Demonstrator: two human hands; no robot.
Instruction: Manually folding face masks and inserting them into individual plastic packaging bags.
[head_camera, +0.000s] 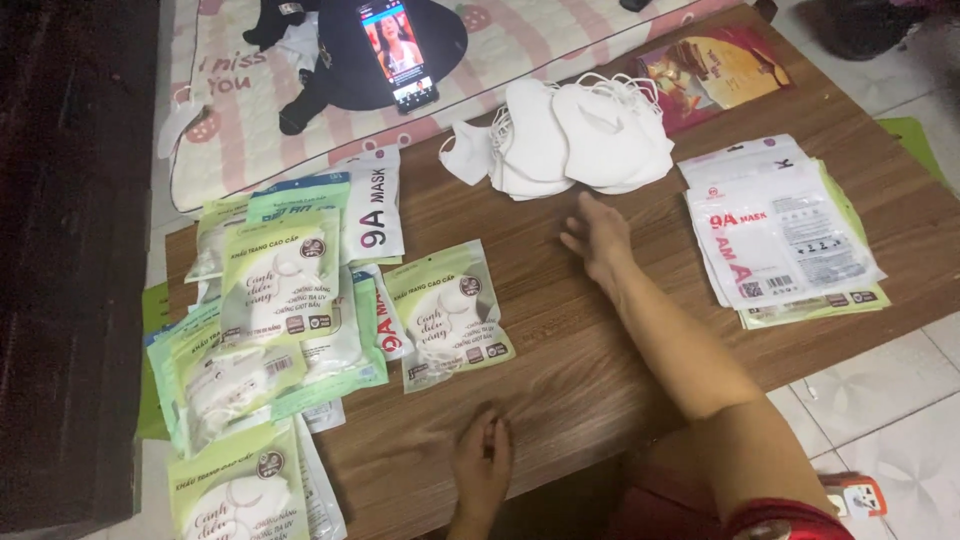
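The right hand is reaching, open and empty, toward loose white masks just beyond it. The left hand is resting empty on the table; filled packets are piling up to its left, while empty bags are waiting to the right.

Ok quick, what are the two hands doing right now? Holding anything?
Left hand: empty, fingers together, resting flat on the wooden table.
Right hand: open and empty, reaching toward the pile of white masks.
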